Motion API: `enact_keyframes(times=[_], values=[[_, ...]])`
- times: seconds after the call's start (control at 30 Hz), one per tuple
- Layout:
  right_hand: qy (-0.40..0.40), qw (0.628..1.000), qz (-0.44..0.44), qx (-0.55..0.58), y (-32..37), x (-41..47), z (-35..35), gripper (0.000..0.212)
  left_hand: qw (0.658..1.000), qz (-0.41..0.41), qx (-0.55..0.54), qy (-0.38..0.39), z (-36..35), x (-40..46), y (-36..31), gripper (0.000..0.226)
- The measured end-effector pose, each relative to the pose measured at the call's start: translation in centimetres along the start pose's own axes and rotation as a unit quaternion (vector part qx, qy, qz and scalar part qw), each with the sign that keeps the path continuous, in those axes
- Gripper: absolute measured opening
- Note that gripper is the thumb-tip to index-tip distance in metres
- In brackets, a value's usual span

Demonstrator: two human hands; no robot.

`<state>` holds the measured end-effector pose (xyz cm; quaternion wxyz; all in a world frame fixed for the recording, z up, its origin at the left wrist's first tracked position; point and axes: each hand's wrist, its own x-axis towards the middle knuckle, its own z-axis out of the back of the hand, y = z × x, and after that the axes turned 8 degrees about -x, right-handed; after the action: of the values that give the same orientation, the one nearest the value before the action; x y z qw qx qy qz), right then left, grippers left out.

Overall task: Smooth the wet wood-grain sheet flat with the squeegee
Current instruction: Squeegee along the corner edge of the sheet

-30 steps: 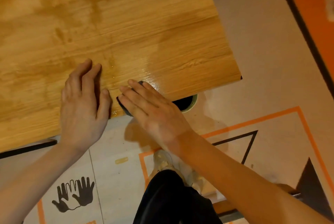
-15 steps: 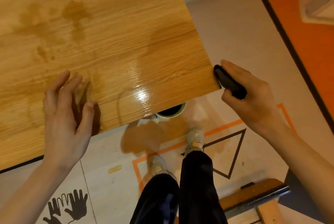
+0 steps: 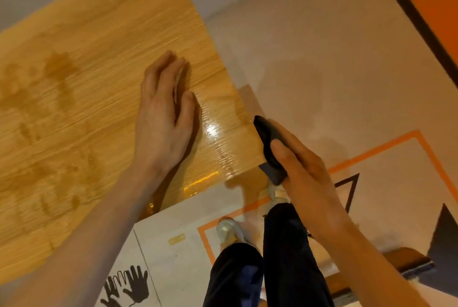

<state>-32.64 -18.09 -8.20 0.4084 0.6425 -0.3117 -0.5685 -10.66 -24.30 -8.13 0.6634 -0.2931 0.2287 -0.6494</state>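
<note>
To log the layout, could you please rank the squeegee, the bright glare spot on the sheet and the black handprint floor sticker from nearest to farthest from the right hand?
1. Squeegee: held in the right hand.
2. Glare spot: left, on the wet sheet.
3. Handprint sticker: on the floor, far lower left.

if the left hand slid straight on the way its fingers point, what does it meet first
Nothing in the way, as far as the picture shows. The left hand lies flat on the wood-grain sheet, fingers pointing up and away from the person. Ahead lies only more bare sheet, then its far edge. The right hand and squeegee are off to the side.
</note>
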Motion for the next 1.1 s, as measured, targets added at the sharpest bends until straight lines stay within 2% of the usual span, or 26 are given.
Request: enact_keyframes(times=[0.07, 0.2, 0.37, 0.57, 0.73, 0.83, 0.93, 1.03, 1.1], values=[[0.014, 1.000, -0.013, 0.002, -0.3, -0.2, 0.5, 0.044, 1.000, 0.006, 0.013, 0.002, -0.3, 1.2, 0.2, 0.047], [0.067, 0.997, -0.035, 0.035, 0.7, 1.8, 1.0, 0.041, 0.999, 0.005, 0.042, 0.005, -0.3, 2.3, 0.5, 0.046], [0.107, 0.994, 0.008, 0.038, 3.0, 6.8, -0.6, 0.044, 0.998, -0.002, 0.064, 0.001, -0.9, 2.1, 0.3, 0.045], [0.061, 0.993, 0.098, -0.020, 5.8, 13.7, -3.8, 0.046, 0.998, 0.024, 0.065, 0.008, -1.0, 2.4, 0.1, 0.045], [0.057, 0.988, 0.103, -0.100, 2.2, 5.7, -2.2, 0.055, 0.996, 0.042, 0.072, 0.013, -0.8, 2.2, -0.1, 0.048], [0.025, 0.979, 0.125, -0.158, 1.2, 3.9, -1.8, 0.056, 0.996, 0.046, 0.080, 0.016, -0.8, 2.5, -0.1, 0.049], [0.034, 0.986, 0.114, -0.116, 3.3, 7.8, -3.2, 0.053, 0.995, 0.042, 0.084, 0.019, -0.9, 2.6, -0.1, 0.049], [0.025, 0.982, 0.130, -0.138, 6.3, 14.6, -5.2, 0.052, 0.996, 0.044, 0.078, 0.023, -1.0, 2.7, -0.1, 0.049], [0.026, 0.985, 0.127, -0.111, 7.8, 17.3, -6.1, 0.050, 0.996, 0.050, 0.071, 0.023, -1.0, 2.6, -0.1, 0.048]])
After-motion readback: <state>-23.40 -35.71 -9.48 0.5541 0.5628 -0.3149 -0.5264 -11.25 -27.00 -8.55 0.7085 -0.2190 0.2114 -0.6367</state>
